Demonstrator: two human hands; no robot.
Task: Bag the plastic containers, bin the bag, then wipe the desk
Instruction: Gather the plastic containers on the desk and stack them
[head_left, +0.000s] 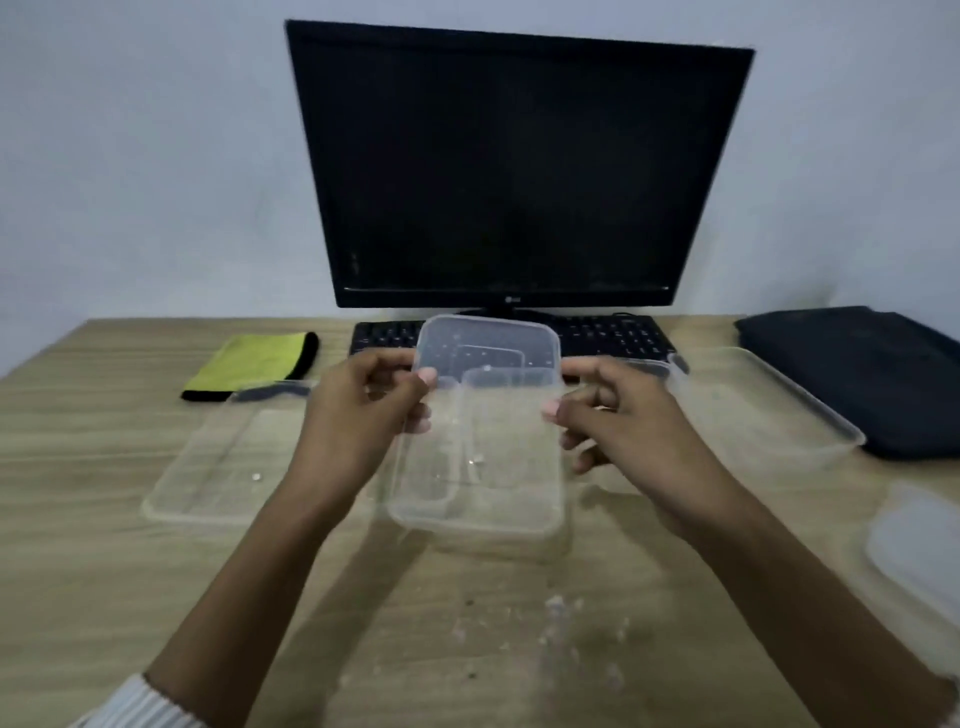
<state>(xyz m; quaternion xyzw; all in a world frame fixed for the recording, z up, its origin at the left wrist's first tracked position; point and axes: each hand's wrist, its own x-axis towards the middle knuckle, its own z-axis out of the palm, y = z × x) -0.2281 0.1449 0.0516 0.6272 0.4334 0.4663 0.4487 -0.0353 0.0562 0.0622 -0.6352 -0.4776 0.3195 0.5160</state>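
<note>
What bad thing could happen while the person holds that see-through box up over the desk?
The clear container is pinched only at its edges by the left hand and right hand, so it might slip and hit the keyboard. Crumbs on the desk could scatter.

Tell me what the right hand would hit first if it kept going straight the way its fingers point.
Probably the clear container, held between both hands: the right hand points left, at its right edge. Depth is uncertain.
</note>
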